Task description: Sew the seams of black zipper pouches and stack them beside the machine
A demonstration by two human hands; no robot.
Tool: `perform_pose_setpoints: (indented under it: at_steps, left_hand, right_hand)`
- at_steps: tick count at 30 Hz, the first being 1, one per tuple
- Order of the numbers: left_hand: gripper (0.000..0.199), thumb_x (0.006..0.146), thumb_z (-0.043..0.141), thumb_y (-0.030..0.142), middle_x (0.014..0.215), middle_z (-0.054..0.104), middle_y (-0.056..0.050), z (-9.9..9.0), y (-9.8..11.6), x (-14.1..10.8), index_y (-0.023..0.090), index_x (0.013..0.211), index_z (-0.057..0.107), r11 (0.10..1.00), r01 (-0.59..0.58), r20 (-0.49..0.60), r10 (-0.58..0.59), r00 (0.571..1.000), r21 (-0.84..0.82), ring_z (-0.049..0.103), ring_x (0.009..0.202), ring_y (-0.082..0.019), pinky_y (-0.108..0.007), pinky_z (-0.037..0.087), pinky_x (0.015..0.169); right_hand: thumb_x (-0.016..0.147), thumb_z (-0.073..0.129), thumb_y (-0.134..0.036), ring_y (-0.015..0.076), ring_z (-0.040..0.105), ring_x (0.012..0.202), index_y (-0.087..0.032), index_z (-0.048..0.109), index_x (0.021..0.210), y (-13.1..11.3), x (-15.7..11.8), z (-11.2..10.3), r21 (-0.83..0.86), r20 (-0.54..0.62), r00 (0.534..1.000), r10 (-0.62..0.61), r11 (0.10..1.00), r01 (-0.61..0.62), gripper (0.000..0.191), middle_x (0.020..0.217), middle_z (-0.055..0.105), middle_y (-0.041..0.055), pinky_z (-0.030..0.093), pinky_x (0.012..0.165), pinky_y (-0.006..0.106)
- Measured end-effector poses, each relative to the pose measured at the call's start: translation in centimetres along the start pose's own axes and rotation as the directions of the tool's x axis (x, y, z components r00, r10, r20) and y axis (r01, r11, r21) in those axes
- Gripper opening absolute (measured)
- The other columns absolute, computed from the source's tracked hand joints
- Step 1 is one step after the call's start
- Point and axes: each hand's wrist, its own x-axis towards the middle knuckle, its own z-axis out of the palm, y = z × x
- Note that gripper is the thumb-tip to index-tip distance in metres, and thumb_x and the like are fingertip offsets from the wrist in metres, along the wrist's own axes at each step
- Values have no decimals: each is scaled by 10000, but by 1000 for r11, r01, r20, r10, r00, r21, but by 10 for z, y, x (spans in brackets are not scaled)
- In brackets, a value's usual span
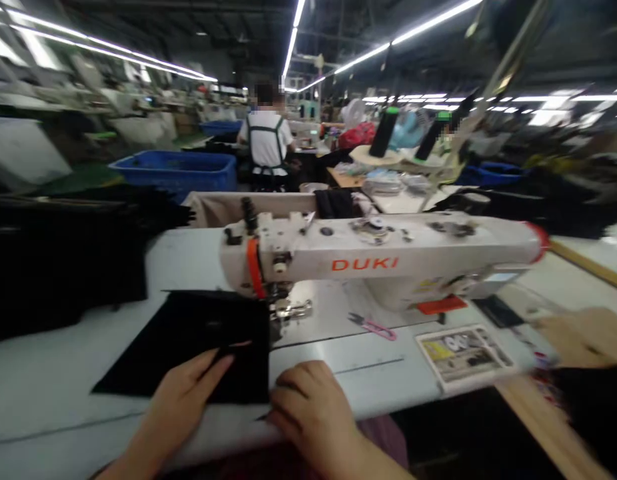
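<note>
Sewing workshop: sewing machine (408, 260) at centre; thread cones (385, 132) at upper right; blue bin (181, 170), strip lights (428, 23) overhead.

From where I stand, there is just the one view, worn on the person's head. It looks forward and down over the worktable (68, 387), close above the bare hands at the bottom edge. The sewing machine (413, 260) lies across the middle at near range, and past it the view runs far down the workroom to the ceiling lights (428, 23). With a single camera, no part is shared.
</note>
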Motion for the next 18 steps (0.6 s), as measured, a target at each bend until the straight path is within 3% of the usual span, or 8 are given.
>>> perform_pose_setpoints:
  at_steps: [3,6,8,11,16,18]
  left_hand:
    - [376,972,490,437,1241,691,-6,-17,8,-9,249,1234,683,995,87,104,-82,991,-50,610,1210,-248,-346,436,1096]
    - [356,983,476,381,1272,674,-13,-11,19,-8,243,1241,678,987,112,112,-99,989,-119,588,1240,-238,-366,409,1124]
    - [337,984,483,350,1268,676,-18,-8,22,-8,241,1233,684,983,112,108,-97,989,-143,593,1234,-238,-382,411,1126]
    - [320,986,495,310,1258,680,-36,-9,21,-9,223,1229,686,985,78,96,-64,993,-153,605,1219,-249,-423,430,1118]
    - [296,986,514,266,1221,699,-35,-11,19,-11,229,1222,688,992,4,46,2,999,-127,640,1170,-252,-445,494,1067]
    - [294,988,513,260,1221,698,-42,-10,20,-11,222,1221,688,994,-2,38,7,999,-112,645,1165,-254,-450,499,1062]
  right_hand:
    - [871,726,-195,224,562,879,-194,601,1000,-3,3,2,58,-26,1000,16,998,-14,179,971,650,36,419,792,368]
    - [934,609,-140,225,552,852,-180,590,1113,-4,3,1,15,-15,992,-124,992,124,185,983,652,48,413,768,367]
    - [967,552,-140,218,543,828,-178,607,1077,-4,1,-1,2,-11,984,-177,984,177,128,936,648,43,413,757,362]
    - [971,574,-209,225,537,845,-173,628,941,-5,-1,-6,35,-41,993,-115,993,116,72,921,628,59,427,766,369]
    - [938,653,-278,240,542,897,-202,645,1151,-6,1,-8,79,-15,999,-33,996,34,227,1015,627,72,439,780,393]
    - [930,662,-251,238,543,897,-217,655,1137,-7,5,-6,99,-21,1000,-23,995,25,210,1018,631,66,440,777,395]
